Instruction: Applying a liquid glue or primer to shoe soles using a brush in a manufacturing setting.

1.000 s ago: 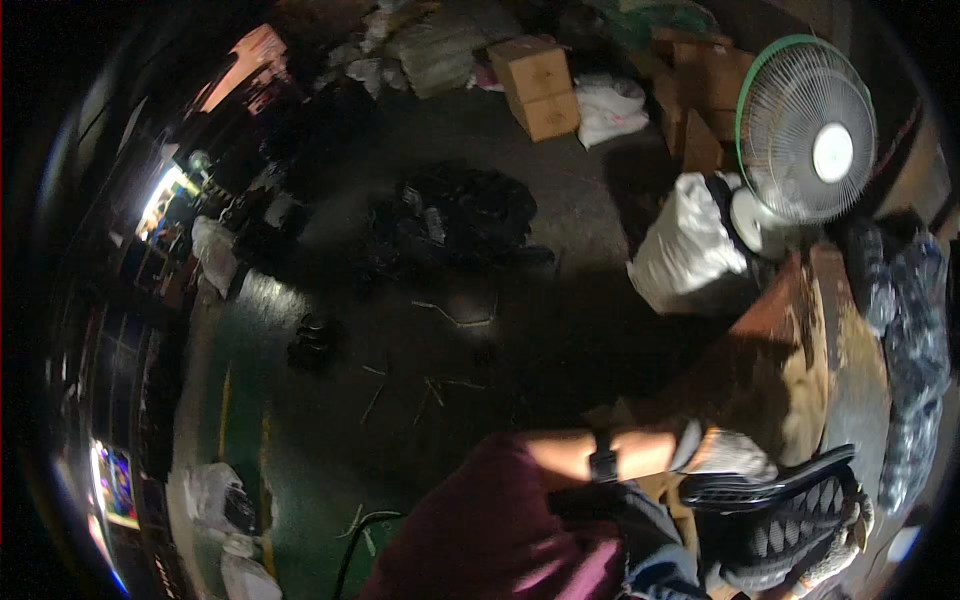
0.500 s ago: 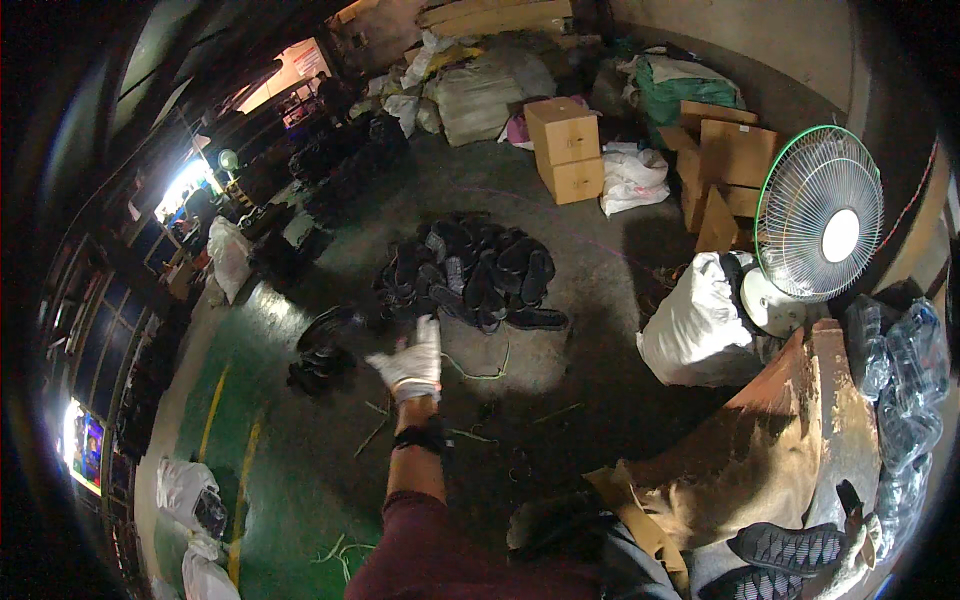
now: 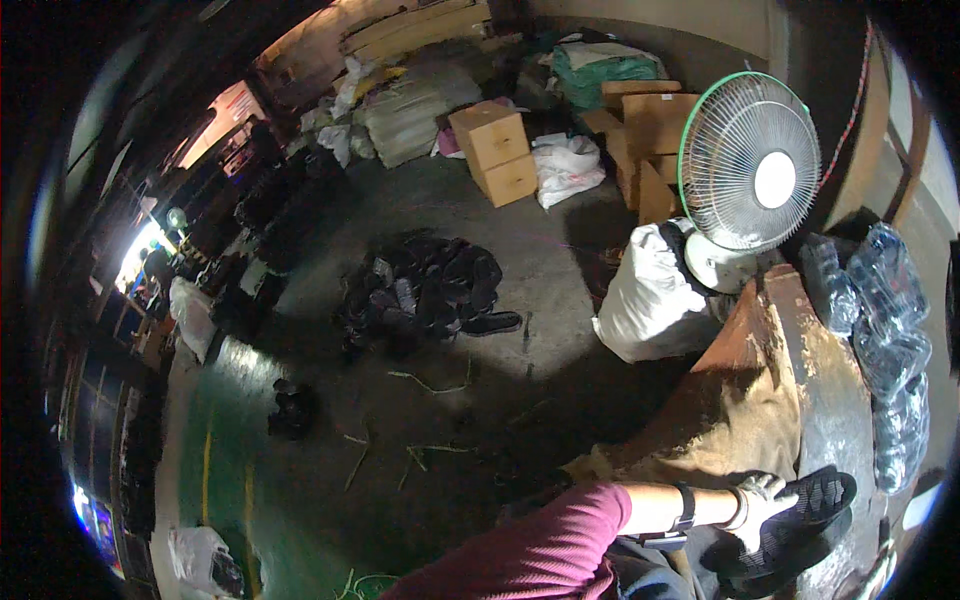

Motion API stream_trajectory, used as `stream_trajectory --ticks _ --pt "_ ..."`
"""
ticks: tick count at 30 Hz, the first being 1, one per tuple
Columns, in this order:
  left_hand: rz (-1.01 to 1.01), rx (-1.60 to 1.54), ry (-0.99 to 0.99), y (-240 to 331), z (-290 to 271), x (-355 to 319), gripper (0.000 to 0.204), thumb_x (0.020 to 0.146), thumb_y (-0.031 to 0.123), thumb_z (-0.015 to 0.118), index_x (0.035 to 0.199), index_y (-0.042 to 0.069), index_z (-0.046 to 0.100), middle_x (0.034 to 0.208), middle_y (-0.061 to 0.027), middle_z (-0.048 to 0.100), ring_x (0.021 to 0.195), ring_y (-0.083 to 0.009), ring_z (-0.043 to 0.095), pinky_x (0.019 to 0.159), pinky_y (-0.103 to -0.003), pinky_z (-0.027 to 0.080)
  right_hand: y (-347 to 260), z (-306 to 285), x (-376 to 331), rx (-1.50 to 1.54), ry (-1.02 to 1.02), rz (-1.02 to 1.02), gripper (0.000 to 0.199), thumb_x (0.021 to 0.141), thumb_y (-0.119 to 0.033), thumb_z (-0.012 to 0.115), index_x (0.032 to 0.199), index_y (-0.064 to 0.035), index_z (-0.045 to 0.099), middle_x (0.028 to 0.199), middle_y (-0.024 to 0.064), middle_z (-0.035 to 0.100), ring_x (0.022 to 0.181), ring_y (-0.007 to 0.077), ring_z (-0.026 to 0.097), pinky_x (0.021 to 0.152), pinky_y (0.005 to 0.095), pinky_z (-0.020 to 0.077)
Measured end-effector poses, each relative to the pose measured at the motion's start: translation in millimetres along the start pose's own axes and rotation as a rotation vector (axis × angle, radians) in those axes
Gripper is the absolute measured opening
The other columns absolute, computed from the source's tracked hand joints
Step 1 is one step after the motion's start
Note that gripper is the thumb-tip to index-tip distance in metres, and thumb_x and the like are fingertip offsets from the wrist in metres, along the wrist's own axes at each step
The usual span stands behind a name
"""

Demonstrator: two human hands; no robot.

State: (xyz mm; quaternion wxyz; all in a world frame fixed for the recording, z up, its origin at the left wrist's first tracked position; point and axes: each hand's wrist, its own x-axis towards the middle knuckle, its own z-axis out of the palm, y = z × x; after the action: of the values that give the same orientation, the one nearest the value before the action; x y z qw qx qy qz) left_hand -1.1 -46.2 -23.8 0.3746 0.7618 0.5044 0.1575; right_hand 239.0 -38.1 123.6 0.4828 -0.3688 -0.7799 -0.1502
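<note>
White-gloved left hand (image 3: 760, 510): grip spread on long black patterned shoe sole (image 3: 830, 490); white-gloved right hand (image 3: 882, 573): can't make out grip. Off-centre push could slide sole.

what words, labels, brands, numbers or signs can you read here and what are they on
None can be read.
Pale board, upper left: faint marks, too small and blurred.
Lit coloured panel, lower left: too blurred.
Fan hub: nothing legible.
Dark shoe sole at the left hand: tread pattern, nothing legible.
</note>
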Motion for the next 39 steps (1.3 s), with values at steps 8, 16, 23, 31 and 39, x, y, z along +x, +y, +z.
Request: stream_trajectory --ticks 8,16,23,31,39 --pt "-0.002 0.051 -0.115 -10.4 0.6 9.4 0.130 0.057 0.041 0.091 0.164 0.020 0.021 0.162 -0.0274 0.028 0.148 -0.0421 0.035 0.122 -0.047 0.030 19.8 -21.7 -36.3 -0.032 -0.094 0.323 0.023 0.101 -0.019 0.058 0.110 -0.0027 0.071 0.109 0.0164 0.072 0.093 0.0317 0.069 0.085 0.0423 0.0546" --pt "0.242 0.088 0.061 -4.4 -40.3 25.2 0.078 0.077 0.022 0.081 0.146 0.001 0.051 0.152 -0.0228 0.049 0.144 -0.0382 0.042 0.124 -0.044 0.029 115.8 -82.7 -102.9 -0.428 -0.143 0.731 0.020 0.098 -0.019 0.060 0.111 -0.0092 0.071 0.109 0.0129 0.073 0.093 0.0314 0.068 0.089 0.0415 0.0529" --pt "0.171 -1.581 -0.274 -5.1 -87.2 26.8 0.103 0.083 0.031 0.082 0.161 0.001 0.022 0.163 -0.0230 0.031 0.144 -0.0403 0.041 0.121 -0.063 0.030 220.2 -121.3 -118.8 -0.966 -0.306 0.337 0.019 0.095 -0.019 0.061 0.111 -0.0141 0.071 0.109 0.0102 0.073 0.092 0.0312 0.068 0.092 0.0409 0.0517" --pt "0.178 -2.021 -0.379 61.6 -72.8 19.1 0.099 0.089 0.046 0.075 0.161 0.001 0.023 0.162 -0.0241 0.032 0.141 -0.0495 0.041 0.110 -0.072 0.039 263.0 -76.6 -139.8 -1.204 -0.806 0.301 0.005 0.085 -0.014 0.063 0.083 -0.0146 0.068 0.079 0.0080 0.070 0.074 0.0258 0.071 0.070 0.0342 0.0532" --pt "0.152 -1.889 -0.314 57.9 -61.3 52.7 0.089 0.090 0.050 0.072 0.155 0.000 0.038 0.154 -0.0205 0.046 0.129 -0.0477 0.055 0.103 -0.071 0.046 271.0 -91.0 -153.9 -0.538 -0.104 0.990 0.018 0.093 -0.013 0.061 0.103 -0.0061 0.074 0.101 0.0100 0.075 0.097 0.0240 0.070 0.090 0.0367 0.0526"
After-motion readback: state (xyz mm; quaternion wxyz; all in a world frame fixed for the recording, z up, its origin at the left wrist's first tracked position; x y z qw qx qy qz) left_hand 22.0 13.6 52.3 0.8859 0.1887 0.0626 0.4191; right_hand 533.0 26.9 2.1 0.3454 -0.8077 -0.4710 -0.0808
